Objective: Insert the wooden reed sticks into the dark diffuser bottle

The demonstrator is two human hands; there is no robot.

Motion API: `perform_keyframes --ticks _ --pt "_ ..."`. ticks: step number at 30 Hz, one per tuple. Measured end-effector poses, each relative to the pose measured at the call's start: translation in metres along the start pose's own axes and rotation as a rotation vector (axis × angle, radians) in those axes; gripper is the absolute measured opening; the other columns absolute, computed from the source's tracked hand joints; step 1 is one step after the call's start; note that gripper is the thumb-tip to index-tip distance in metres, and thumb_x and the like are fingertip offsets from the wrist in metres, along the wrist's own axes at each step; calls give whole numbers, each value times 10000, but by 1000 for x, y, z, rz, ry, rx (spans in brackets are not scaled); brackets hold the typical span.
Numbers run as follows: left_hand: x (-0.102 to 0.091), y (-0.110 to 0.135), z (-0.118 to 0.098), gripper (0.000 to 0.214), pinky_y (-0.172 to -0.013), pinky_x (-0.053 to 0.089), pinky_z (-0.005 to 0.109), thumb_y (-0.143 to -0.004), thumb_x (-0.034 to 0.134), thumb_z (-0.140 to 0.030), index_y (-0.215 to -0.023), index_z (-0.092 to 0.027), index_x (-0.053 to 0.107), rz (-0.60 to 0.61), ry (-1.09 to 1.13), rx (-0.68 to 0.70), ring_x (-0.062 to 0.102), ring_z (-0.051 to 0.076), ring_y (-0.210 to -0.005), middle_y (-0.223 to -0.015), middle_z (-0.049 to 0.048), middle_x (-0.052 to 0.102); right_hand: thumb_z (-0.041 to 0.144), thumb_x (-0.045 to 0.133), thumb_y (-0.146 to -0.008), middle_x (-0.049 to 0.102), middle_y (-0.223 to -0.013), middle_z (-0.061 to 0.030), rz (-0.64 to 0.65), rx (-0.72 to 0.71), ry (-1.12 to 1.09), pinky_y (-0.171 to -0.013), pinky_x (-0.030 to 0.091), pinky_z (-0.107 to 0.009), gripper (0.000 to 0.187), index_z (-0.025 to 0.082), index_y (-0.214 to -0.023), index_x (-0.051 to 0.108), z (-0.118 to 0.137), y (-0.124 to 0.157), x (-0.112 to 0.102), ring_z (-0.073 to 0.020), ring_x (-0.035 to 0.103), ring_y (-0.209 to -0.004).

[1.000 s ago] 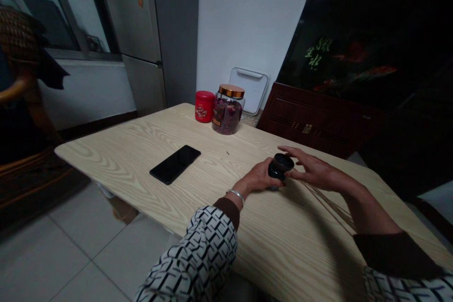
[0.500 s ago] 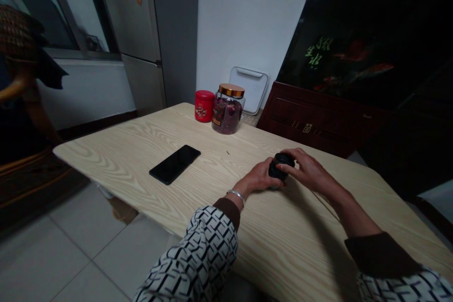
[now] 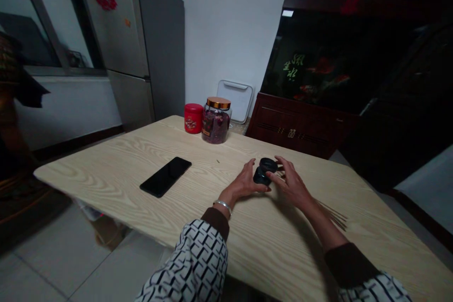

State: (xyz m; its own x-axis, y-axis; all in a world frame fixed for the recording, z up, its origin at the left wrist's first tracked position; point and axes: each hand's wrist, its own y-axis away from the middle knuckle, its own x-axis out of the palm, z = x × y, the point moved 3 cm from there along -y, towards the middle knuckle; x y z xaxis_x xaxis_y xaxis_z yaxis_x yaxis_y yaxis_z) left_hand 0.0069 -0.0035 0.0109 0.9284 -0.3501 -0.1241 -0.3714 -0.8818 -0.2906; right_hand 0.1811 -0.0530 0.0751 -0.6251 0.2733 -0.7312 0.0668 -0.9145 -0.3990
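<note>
Above the right part of the table, a small black jar [image 3: 261, 177] sits between my two hands. Its round black top piece [image 3: 268, 165], which looks like a lid, is tilted over the lower part; whether the two are fully apart I cannot tell. My left hand [image 3: 244, 183] curls round the lower part from the left, thumb in front. From the right, the thumb and fingers of my right hand [image 3: 290, 181] grip the top piece. Several thin brown sticks [image 3: 334, 217] lie on the table, partly hidden beneath my right forearm.
A black phone [image 3: 166, 177] lies on the wooden table [image 3: 116, 165], left of my hands. Near the far edge stand a red canister [image 3: 193, 119] and a copper-lidded jar of dark dried petals [image 3: 215, 125]. Behind are a fridge [image 3: 123, 52] and a fish tank [image 3: 329, 66].
The top piece has tilted and now shows its hollow side. My fingers have spread somewhat around the jar. The whole view has shifted, with more of the sticks showing.
</note>
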Motion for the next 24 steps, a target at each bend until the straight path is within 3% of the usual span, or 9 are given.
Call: perform_keyframes --ticks 2,4,5,8,11,14,17,21,24 --pt "-8 13 -4 930 -993 430 418 -541 903 -411 -1344 -155 510 -33 -184 -11 544 299 -1174 -1311 168 560 639 502 -895 643 -1081 -91 -35 102 -73 -768 490 -351 541 209 -1220 553 -12 19 -1 -236 624 -919" --pt "-15 26 -12 511 -789 464 343 -667 816 -446 -1045 -149 641 -22 -311 -59 597 211 -868 -968 79 657 689 441 -901 632 -832 -42 4 153 -123 -697 451 -327 511 205 -892 602 -19 32 -3 -210 588 -771" --pt "-17 31 -18 375 -682 430 302 -728 759 -472 -875 -149 639 -1 -326 -89 551 165 -721 -789 29 620 721 413 -895 598 -734 -27 43 165 -153 -659 426 -316 555 207 -754 568 -20 35 -5 -194 555 -706" --pt "-21 33 -56 507 -523 258 240 -806 641 -605 -607 -167 480 68 -174 -80 357 88 -536 -555 -49 402 821 298 -865 416 -522 18 152 225 -345 -507 290 -277 695 216 -559 451 -9 29 -22 -129 378 -505" --pt "-23 18 -116 624 -469 163 225 -790 597 -728 -584 -199 339 184 187 -71 231 60 -467 -523 -82 276 882 185 -831 250 -475 63 262 243 -684 -452 114 -257 754 220 -527 380 21 7 -54 -86 181 -433" --pt "-25 0 -179 700 -454 149 215 -776 508 -829 -555 -203 289 424 452 -48 189 48 -432 -500 -85 243 931 118 -770 220 -478 66 388 126 -928 -436 88 -251 789 220 -508 337 61 -18 -94 -79 136 -437" --pt "-31 -15 -228 716 -477 219 211 -809 402 -857 -536 -201 309 479 561 -26 237 46 -417 -488 -73 242 963 68 -714 238 -467 54 437 23 -1013 -415 135 -248 812 227 -496 329 96 -38 -135 -80 160 -425" --pt "-39 -26 -260 733 -500 234 203 -807 329 -885 -568 -195 397 319 612 -55 325 64 -443 -496 -54 270 980 17 -674 238 -465 48 415 -26 -970 -409 192 -256 809 245 -504 308 123 -53 -171 -91 179 -415" --pt "-40 -28 -255 759 -491 228 203 -761 316 -926 -565 -198 403 270 641 -91 323 70 -439 -481 -53 257 979 -1 -672 234 -463 46 404 -23 -985 -419 199 -260 810 249 -505 308 123 -53 -172 -94 179 -418"
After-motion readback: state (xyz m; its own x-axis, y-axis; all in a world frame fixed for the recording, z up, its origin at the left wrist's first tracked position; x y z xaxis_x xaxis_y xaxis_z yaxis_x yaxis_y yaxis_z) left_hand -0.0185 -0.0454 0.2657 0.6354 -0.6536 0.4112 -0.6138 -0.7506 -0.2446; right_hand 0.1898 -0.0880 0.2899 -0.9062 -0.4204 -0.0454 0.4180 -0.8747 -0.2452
